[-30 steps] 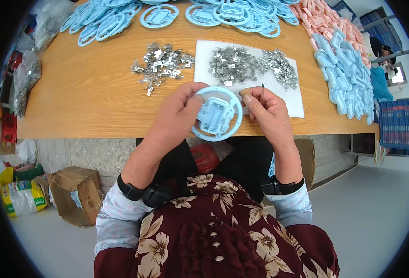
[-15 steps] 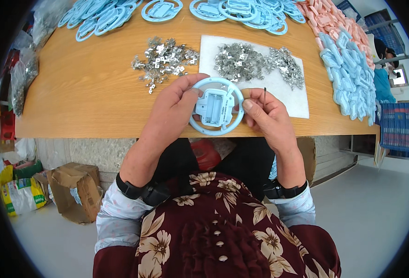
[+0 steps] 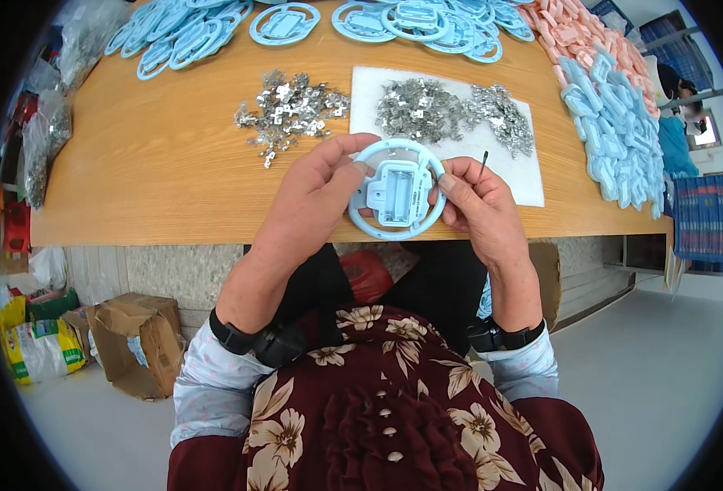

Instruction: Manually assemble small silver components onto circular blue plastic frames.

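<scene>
The head-worn fisheye camera looks down from close by, past a burgundy flower-patterned cloth garment, onto a brown wood-grained table.

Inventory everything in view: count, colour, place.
Held wheel part: 1, light blue, both hands
Thin tool: 1, dark, right hand
Metal heaps: 3, silver, one on wood, two on sheet
Sheet: 1, white, table
Other wheel parts: many, light blue, far side
Small parts: many, pink and light blue, table right
Table: 1, brown, centre
Bags: several, clear, left
Carton: 1, brown, floor left
Sack: 1, multicoloured, beside carton
Unclear thing: 1, red, between knees
Stack: 1, blue, right
Other person: 1, teal clothing, upper right
Garment: 1, maroon floral, bottom
Wristbands: 2, black, wrists
Left hand: 1, bare, left rim
Right hand: 1, bare, right rim
</scene>
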Demonstrator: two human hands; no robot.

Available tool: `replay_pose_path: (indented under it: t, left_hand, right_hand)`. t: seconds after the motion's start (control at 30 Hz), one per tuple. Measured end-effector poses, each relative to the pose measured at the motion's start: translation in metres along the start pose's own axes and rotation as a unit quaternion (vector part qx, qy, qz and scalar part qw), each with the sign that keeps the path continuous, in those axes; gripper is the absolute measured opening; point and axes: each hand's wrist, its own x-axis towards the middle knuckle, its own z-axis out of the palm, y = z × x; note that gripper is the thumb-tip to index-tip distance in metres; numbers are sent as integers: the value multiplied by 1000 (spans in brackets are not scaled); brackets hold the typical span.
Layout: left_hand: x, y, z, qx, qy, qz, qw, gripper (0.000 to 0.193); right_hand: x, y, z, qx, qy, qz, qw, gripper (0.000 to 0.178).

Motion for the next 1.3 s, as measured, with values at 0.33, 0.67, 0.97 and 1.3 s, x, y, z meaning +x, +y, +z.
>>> replay_pose_path:
  t: [0.33, 0.67, 0.97, 1.3]
  left_hand:
    - [-14, 17, 9, 252, -73, 254, 931, 19]
    - [-21, -1, 20, 466, -55, 424, 775, 23]
    - [-17, -14, 27, 452, -84, 382, 802, 33]
    - [-9, -8, 36, 476, -39, 391, 787, 28]
  right_hand:
    - [-15, -10, -20, 47, 74, -36, 995, 28]
    - [-23, -9, -26, 32, 43, -11, 999, 29]
    - [-46, -4, -56, 15, 72, -9, 997, 22]
    - [-158, 43, -193, -124, 268, 42, 954, 27]
